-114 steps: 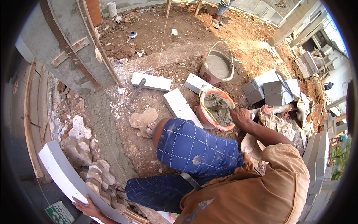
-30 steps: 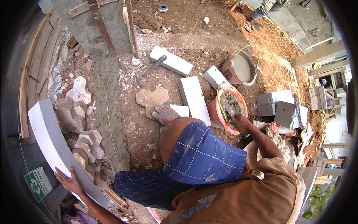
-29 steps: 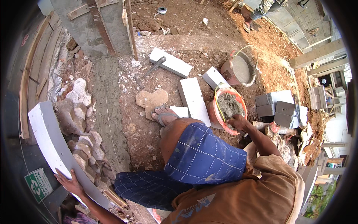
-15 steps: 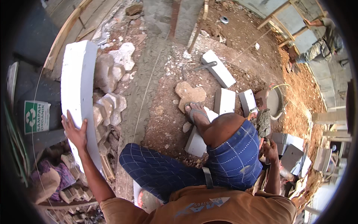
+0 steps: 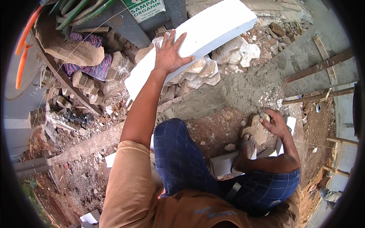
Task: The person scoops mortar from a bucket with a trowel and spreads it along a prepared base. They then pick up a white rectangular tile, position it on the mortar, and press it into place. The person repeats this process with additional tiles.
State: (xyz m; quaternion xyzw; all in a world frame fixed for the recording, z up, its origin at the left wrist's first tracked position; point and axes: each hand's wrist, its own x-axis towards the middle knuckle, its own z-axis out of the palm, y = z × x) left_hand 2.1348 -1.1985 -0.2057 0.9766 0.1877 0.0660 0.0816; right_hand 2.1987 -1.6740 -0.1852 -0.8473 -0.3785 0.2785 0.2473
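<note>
My left hand (image 5: 170,53) lies with fingers spread on the long white building block (image 5: 213,24), which rests slantwise over a pile of broken paving pieces (image 5: 199,74). My right hand (image 5: 276,123) is reached forward past my foot with its fingers curled. It is over the edge of a tan lobed paving stone (image 5: 254,131). A pale bit shows between thumb and forefinger, but what the hand grips is not clear. Beyond that hand, a strip of wet grey mortar (image 5: 243,89) runs alongside the white block. My sandalled foot (image 5: 245,152) is at the paving stone's near edge.
A taut string (image 5: 207,110) crosses above the mortar strip. More white blocks (image 5: 224,163) lie around my foot. Green hoses (image 5: 80,13) and a dark bin (image 5: 175,13) stand beyond the block. Rubble (image 5: 87,85) lies at left; planks (image 5: 323,72) lean at right.
My view has swung left. My right hand, which held a mortar-laden trowel beside my knee, has moved forward to the paving stone near the mortar strip. My left hand stays on the white block.
</note>
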